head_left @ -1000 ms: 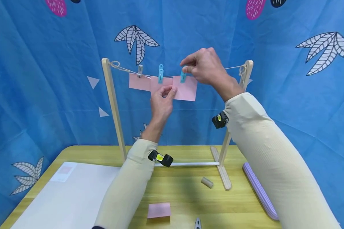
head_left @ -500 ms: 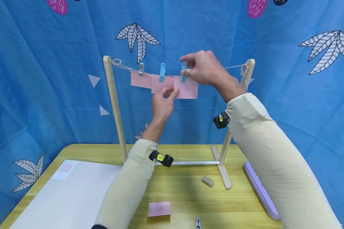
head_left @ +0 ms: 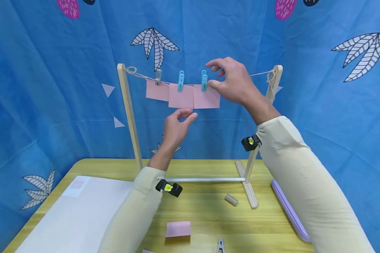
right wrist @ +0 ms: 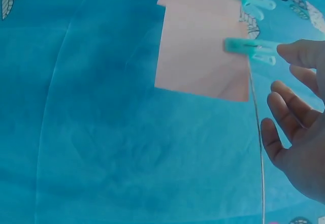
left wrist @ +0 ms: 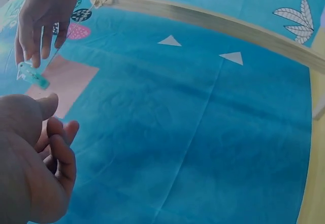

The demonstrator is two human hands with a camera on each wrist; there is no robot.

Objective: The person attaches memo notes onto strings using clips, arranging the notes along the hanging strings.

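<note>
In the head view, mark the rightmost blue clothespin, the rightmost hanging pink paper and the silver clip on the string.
Rightmost blue clothespin (head_left: 204,83), head view: mid-body.
Rightmost hanging pink paper (head_left: 207,100), head view: lower middle.
Silver clip (head_left: 158,77), head view: mid-body.

We see a ridged purple case (head_left: 292,213) and a large white sheet (head_left: 77,214) on the counter (head_left: 206,214), with a leaf-printed blue curtain (head_left: 228,38) behind.

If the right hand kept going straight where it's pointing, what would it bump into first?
Probably the blue clip on the pink paper nearest it. The right hand's thumb looks very close already, but the exact gap is unclear.
</note>
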